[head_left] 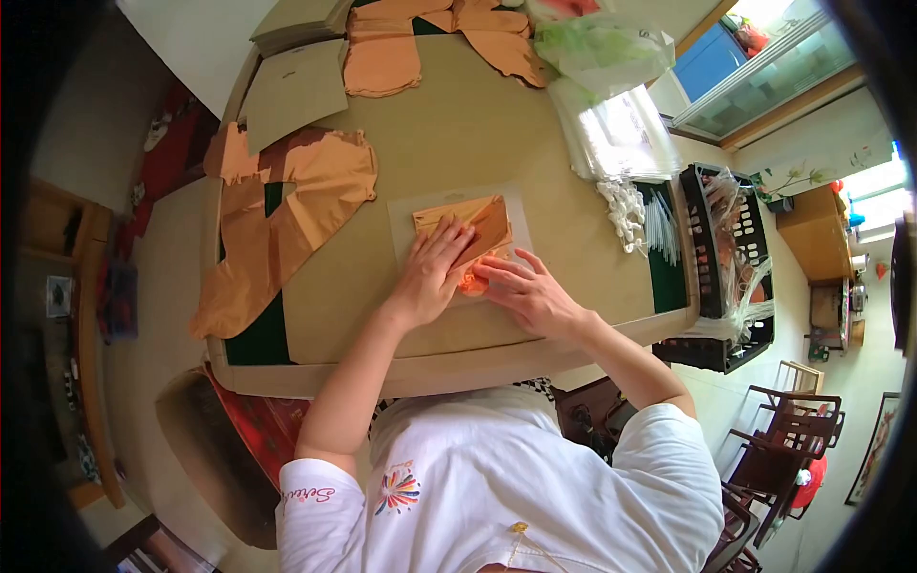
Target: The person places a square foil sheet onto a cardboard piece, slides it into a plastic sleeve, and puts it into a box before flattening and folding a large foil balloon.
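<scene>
A folded copper-orange foil balloon (492,224) lies flat on a pale, see-through plastic sleeve (406,215) in the middle of the table. My left hand (435,263) rests on its left part, palm down with fingers stretched out. My right hand (535,294) is at the lower right, its fingers extended and its thumb apart. Its fingertips touch the crumpled bright-orange part (470,284) at the lower end of the foil. The foil under my left palm is hidden.
Unfolded foil balloons (296,215) lie left and at the far edge. Grey cards (296,94) overlap the left one. Clear plastic sleeves (626,134), white ribbon coils (623,215) and thin straws (662,227) lie right. A black crate (709,244) stands beyond the right edge.
</scene>
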{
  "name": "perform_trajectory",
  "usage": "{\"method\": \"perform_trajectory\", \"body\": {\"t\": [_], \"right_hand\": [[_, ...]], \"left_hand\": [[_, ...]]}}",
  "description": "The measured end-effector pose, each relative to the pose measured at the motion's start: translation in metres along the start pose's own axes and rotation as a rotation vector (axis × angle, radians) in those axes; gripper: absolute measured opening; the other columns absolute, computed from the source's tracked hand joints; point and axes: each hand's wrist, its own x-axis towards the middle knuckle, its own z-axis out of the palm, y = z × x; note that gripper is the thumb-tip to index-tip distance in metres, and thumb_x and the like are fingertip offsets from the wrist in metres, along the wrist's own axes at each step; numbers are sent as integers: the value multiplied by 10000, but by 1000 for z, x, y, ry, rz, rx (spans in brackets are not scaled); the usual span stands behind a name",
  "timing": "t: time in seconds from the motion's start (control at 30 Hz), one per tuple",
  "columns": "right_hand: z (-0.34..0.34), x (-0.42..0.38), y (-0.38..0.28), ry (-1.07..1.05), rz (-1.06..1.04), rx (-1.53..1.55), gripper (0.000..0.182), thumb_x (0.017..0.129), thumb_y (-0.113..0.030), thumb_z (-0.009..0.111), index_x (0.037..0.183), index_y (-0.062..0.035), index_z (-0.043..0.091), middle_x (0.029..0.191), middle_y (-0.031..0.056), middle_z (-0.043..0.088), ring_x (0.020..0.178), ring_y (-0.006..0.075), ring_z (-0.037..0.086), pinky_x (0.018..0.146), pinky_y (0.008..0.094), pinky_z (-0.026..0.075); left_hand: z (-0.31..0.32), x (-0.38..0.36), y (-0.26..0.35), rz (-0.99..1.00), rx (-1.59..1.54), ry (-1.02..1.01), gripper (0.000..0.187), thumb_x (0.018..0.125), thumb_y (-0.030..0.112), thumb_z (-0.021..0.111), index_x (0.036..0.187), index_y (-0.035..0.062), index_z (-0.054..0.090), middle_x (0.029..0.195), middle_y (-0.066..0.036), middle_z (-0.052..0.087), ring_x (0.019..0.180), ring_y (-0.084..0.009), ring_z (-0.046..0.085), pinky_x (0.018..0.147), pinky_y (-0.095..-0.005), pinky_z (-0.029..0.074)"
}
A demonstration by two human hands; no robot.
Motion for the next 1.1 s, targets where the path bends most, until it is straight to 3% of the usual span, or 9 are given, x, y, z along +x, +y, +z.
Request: {"method": "perform_trajectory", "body": {"t": [0.1,0.3,0.5,0.7,0.8,0.9,1.0,1.1], "right_hand": [[9,6,2,106,55,188,508,789,-8,603,1290,-86,571,1365,85,513,1259,277,466,1080,474,317],[12,23,-4,267,191,165,443,785,6,593,1223,-60,612,1171,98,584,1115,286,521,1021,431,363],[17,37,7,328,150,7,328,753,-31,613,1074,-69,667,1154,105,579,1155,277,495,1079,456,312],[31,35,6,322,238,-100,267,767,-106,628,1028,-98,685,1204,102,562,1246,319,418,1110,536,243],[29,30,6,244,236,-120,266,770,-118,636,1031,-90,682,1226,109,553,1259,324,403,1115,533,232],[22,28,0,250,248,-82,232,809,-76,623,1034,-78,677,1204,122,587,1216,354,445,1104,535,258],[11,15,3,448,299,-101,222,804,-55,624,1019,-72,675,1107,116,608,1106,339,514,1038,503,353],[-7,-28,30,637,671,-72,170,820,-71,589,974,-87,659,1034,123,592,1015,311,546,911,449,429]], "left_hand": [[1,0,0,-4,-15,-3,500,1000,270,395,1468,98,365,1553,-120,285,1465,-276,183,1175,-477,114],[0,1,0,-2,-38,-10,498,1000,251,404,1474,107,356,1551,-127,283,1463,-281,186,1173,-478,118],[-1,1,1,3,-21,6,499,996,234,412,1473,97,357,1543,-124,304,1461,-276,198,1175,-463,124],[3,-2,4,43,91,68,506,960,147,469,1455,92,380,1520,-131,339,1438,-293,252,1160,-471,184],[13,-3,3,84,208,142,520,941,115,502,1447,94,386,1495,-134,374,1414,-307,299,1144,-480,224],[19,-2,2,87,227,195,523,932,104,524,1438,90,391,1472,-132,407,1394,-315,334,1131,-489,246],[22,0,0,97,181,227,511,930,100,532,1423,81,400,1458,-128,427,1388,-316,346,1127,-495,252],[24,1,-2,125,177,250,480,939,116,532,1403,69,417,1439,-131,448,1374,-318,367,1118,-496,267]]}}
